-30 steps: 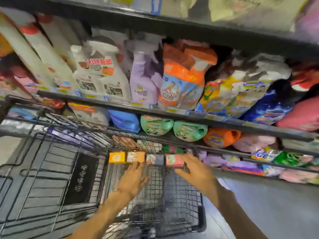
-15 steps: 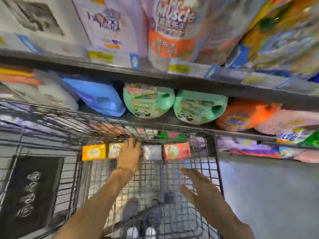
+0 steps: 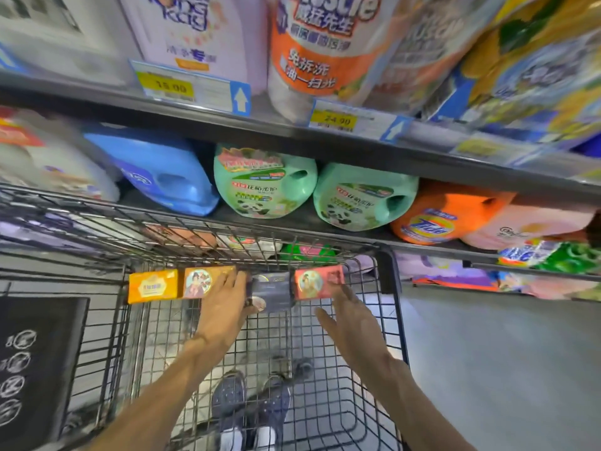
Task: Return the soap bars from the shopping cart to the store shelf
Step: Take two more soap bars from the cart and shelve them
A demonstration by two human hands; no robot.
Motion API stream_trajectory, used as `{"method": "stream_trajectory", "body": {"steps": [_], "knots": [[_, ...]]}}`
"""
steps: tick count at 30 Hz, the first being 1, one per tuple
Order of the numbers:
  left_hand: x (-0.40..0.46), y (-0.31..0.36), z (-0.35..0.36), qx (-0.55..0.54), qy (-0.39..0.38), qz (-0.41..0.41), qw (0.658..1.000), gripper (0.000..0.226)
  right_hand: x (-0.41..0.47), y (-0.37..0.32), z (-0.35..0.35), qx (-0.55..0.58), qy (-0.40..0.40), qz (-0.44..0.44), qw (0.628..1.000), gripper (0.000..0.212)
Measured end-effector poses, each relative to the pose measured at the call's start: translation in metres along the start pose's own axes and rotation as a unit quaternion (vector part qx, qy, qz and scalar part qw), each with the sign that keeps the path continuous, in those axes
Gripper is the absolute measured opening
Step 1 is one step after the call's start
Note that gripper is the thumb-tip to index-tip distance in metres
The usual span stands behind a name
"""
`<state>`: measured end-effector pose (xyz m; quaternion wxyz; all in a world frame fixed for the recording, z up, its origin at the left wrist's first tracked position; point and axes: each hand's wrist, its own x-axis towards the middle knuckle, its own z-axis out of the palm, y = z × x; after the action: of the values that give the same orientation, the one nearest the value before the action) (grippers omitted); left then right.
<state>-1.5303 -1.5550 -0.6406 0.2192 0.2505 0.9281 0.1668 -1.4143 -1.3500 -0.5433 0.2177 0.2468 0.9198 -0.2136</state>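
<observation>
Four soap bars stand in a row against the far wall of the shopping cart (image 3: 387, 271): yellow bar (image 3: 153, 285), orange bar (image 3: 203, 281), dark bar (image 3: 271, 292), red bar (image 3: 318, 281). Left hand (image 3: 224, 307), arm extended, fingers curled round the dark bar's left end, overlapping the orange bar. Right hand (image 3: 349, 323) reaches flat, fingers straight, tips touching the red bar's lower edge, grasping nothing. Beyond both hands, green detergent jugs (image 3: 263, 180) on the store shelf (image 3: 325, 148).
</observation>
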Motion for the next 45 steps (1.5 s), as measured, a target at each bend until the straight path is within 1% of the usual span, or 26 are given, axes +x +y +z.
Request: {"method": "stream_trajectory", "body": {"steps": [2, 3, 4, 5, 6, 7, 8, 9, 11, 13, 15, 19, 21, 23, 24, 26, 29, 31, 33, 36, 38, 40, 42, 43, 44, 45], "knots": [[-0.007, 0.002, -0.004, -0.068, -0.003, -0.018, 0.998, 0.059, 0.017, -0.002, 0.008, 0.018, 0.0, 0.048, 0.999, 0.036], [-0.012, 0.002, -0.007, -0.092, -0.008, -0.03, 0.995, 0.058, 0.026, -0.002, 0.013, 0.046, -0.015, 0.096, 0.994, 0.033], [-0.017, 0.001, -0.01, -0.107, -0.011, -0.04, 0.993, 0.058, 0.032, -0.003, 0.015, 0.038, -0.024, 0.124, 0.991, 0.036], [-0.023, -0.001, -0.012, -0.116, -0.011, -0.047, 0.992, 0.058, 0.038, 0.0, 0.02, 0.006, -0.002, 0.113, 0.994, 0.043], [-0.03, -0.004, -0.015, -0.121, -0.009, -0.052, 0.991, 0.058, 0.045, 0.002, 0.024, -0.016, 0.007, 0.113, 0.993, 0.043], [-0.036, -0.008, -0.016, -0.127, -0.01, -0.058, 0.99, 0.058, 0.051, 0.004, 0.028, -0.015, 0.016, 0.115, 0.993, 0.04], [-0.043, -0.013, -0.019, -0.133, -0.015, -0.069, 0.989, 0.058, 0.056, 0.003, 0.031, -0.017, 0.031, 0.11, 0.993, 0.042], [-0.05, -0.017, -0.022, -0.145, -0.017, -0.08, 0.986, 0.06, 0.061, 0.001, 0.035, -0.038, 0.055, 0.101, 0.993, 0.047], [-0.062, -0.023, -0.026, -0.175, -0.021, -0.107, 0.978, 0.068, 0.067, -0.001, 0.045, -0.094, 0.075, 0.098, 0.988, 0.054], [-0.07, -0.026, -0.03, -0.189, -0.02, -0.118, 0.975, 0.069, 0.066, -0.008, 0.048, -0.101, 0.075, 0.112, 0.986, 0.065], [-0.075, -0.028, -0.032, -0.195, -0.017, -0.121, 0.973, 0.066, 0.06, -0.013, 0.046, -0.067, 0.078, 0.112, 0.988, 0.071], [-0.08, -0.028, -0.036, -0.209, -0.025, -0.13, 0.969, 0.067, 0.055, -0.011, 0.042, 0.058, 0.082, 0.113, 0.989, 0.07], [-0.082, -0.029, -0.037, -0.223, -0.028, -0.141, 0.964, 0.068, 0.055, -0.007, 0.043, 0.134, 0.09, 0.127, 0.979, 0.07], [-0.083, -0.029, -0.038, -0.242, -0.025, -0.147, 0.959, 0.07, 0.057, -0.002, 0.047, 0.234, 0.095, 0.134, 0.958, 0.07], [-0.085, -0.029, -0.038, -0.258, -0.026, -0.152, 0.954, 0.071, 0.058, -0.001, 0.048, 0.261, 0.096, 0.136, 0.951, 0.067], [-0.087, -0.031, -0.039, -0.288, -0.032, -0.163, 0.943, 0.074, 0.056, 0.002, 0.046, 0.309, 0.093, 0.134, 0.937, 0.054], [-0.091, -0.034, -0.037, -0.333, -0.031, -0.173, 0.927, 0.077, 0.049, 0.006, 0.036, 0.394, 0.053, 0.101, 0.912, 0.031], [-0.092, -0.031, -0.041, -0.35, -0.016, -0.181, 0.919, 0.071, 0.04, 0.007, 0.027, 0.417, 0.037, 0.069, 0.906, 0.027], [-0.092, -0.022, -0.05, -0.4, -0.002, -0.193, 0.896, 0.06, 0.031, 0.011, 0.021, 0.439, 0.026, 0.049, 0.897, 0.03], [-0.096, -0.006, -0.07, -0.437, 0.012, -0.177, 0.882, 0.046, 0.012, 0.015, 0.008, 0.463, 0.015, 0.005, 0.886, 0.039], [-0.099, 0.009, -0.09, -0.451, 0.022, -0.159, 0.878, 0.039, -0.006, 0.013, -0.008, 0.452, 0.033, -0.002, 0.891, 0.047], [-0.104, 0.021, -0.114, -0.449, 0.021, -0.123, 0.885, 0.039, -0.026, 0.014, -0.025, 0.427, 0.051, -0.018, 0.903, 0.052], [-0.108, 0.031, -0.137, -0.454, 0.015, -0.084, 0.887, 0.038, -0.049, 0.019, -0.043, 0.403, 0.076, -0.016, 0.912, 0.043], [-0.11, 0.037, -0.151, -0.456, 0.011, -0.06, 0.888, 0.042, -0.061, 0.019, -0.056, 0.401, 0.089, -0.009, 0.912, 0.038], [-0.114, 0.044, -0.167, -0.449, 0.012, -0.036, 0.893, 0.049, -0.074, 0.023, -0.067, 0.41, 0.095, -0.006, 0.907, 0.037], [-0.117, 0.052, -0.183, -0.441, 0.015, -0.015, 0.897, 0.053, -0.089, 0.023, -0.083, 0.436, 0.102, -0.005, 0.894, 0.041]]}}
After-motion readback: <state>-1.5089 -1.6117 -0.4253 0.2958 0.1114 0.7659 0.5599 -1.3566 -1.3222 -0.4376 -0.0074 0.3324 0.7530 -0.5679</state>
